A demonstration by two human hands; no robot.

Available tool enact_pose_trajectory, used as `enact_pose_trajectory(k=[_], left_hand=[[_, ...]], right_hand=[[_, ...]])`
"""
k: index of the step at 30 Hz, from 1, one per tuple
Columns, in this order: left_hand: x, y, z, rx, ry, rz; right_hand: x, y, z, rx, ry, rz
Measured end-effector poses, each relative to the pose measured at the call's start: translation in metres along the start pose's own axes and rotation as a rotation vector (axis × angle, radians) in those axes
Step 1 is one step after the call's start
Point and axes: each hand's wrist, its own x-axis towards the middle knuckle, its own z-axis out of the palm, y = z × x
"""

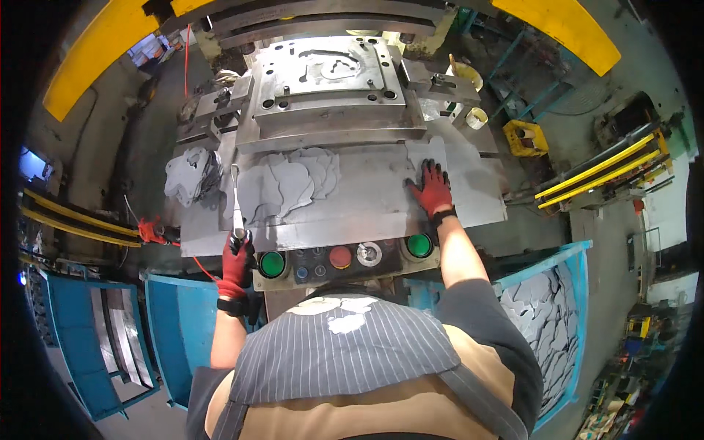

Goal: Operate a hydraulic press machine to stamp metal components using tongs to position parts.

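My left hand, in a red and black glove, is closed around the lower end of a slim rod-like tool with a pale handle; its far end points away from me. My right hand, gloved alike, lies with fingers spread at the near edge of a flat grey metal piece. Between the hands, several thin cut metal blanks overlap on the steel plate. A taller pile of similar blanks sits at the plate's left side.
Beyond the plate stands a press die under the machine's upper part. Nearest me is a control panel with green buttons and a red button. A blue bin of metal pieces stands at right; blue bins stand at left.
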Motion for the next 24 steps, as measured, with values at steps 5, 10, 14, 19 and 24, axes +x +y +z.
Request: enact_pose_trajectory(k=[5,10,14,19,24], left_hand=[[-0.005,-0.03,0.0,-0.062,-0.008,-0.018],[0.004,-0.037,0.004,-0.035,-0.035,-0.079],[0.01,0.004,0.028,-0.103,-0.106,-0.149],[0.014,0.013,0.042,-0.198,-0.148,-0.069],[0.016,-0.014,0.036,-0.162,-0.165,-0.098]], right_hand=[[-0.078,-0.026,-0.041,0.092,-0.133,-0.143],[-0.125,-0.027,-0.043,0.177,-0.108,-0.215],[-0.124,-0.035,-0.045,0.459,0.055,0.171],[-0.13,-0.022,-0.024,0.747,0.347,0.667],[-0.114,-0.042,-0.055,0.803,-0.153,0.878]])
